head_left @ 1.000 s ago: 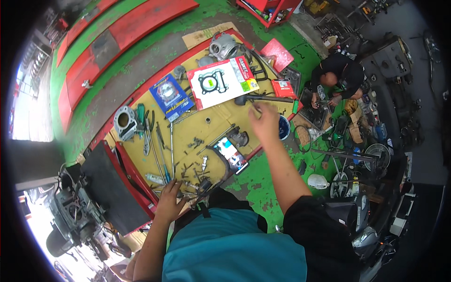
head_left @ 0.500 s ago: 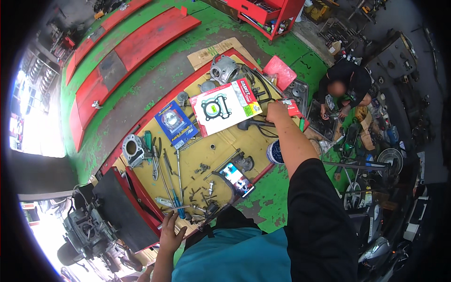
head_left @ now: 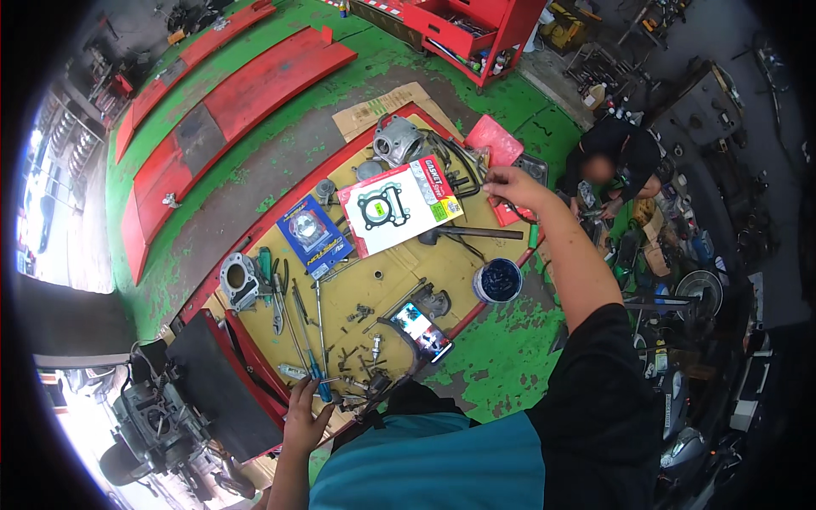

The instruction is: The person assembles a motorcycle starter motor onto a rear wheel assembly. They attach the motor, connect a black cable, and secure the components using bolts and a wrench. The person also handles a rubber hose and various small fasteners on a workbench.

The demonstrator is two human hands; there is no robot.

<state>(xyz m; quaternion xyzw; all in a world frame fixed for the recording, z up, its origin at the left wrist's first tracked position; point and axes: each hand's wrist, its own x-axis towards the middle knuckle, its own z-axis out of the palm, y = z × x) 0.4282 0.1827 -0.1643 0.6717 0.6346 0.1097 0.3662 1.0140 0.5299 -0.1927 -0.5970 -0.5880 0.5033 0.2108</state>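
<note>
My right hand (head_left: 516,189) is stretched over the far right of the workbench, beside a red packet (head_left: 505,212) and a bent black hose (head_left: 466,180). Its thumb and fingers are pinched together, and what lies between them cannot be made out. Below that forearm lies a hammer (head_left: 472,232) with a dark handle. My left hand (head_left: 303,418) rests at the near left edge, fingers apart, next to a blue-handled screwdriver (head_left: 321,387). Between the hands are a white gasket package (head_left: 393,206), a blue piston package (head_left: 313,231) and a lit phone (head_left: 422,330).
A metal cylinder block (head_left: 241,282) and a cylinder head (head_left: 397,140) stand on the bench, with several bolts near the front. A tub of dark blue grease (head_left: 497,281) sits at the right edge. Another person (head_left: 616,157) crouches beyond it. An engine (head_left: 157,416) stands at left.
My right hand has moved a little farther out from the hammer and turned, its fingers pinching. More of the hammer handle and grease tub now shows. My left hand stays near the screwdriver.
</note>
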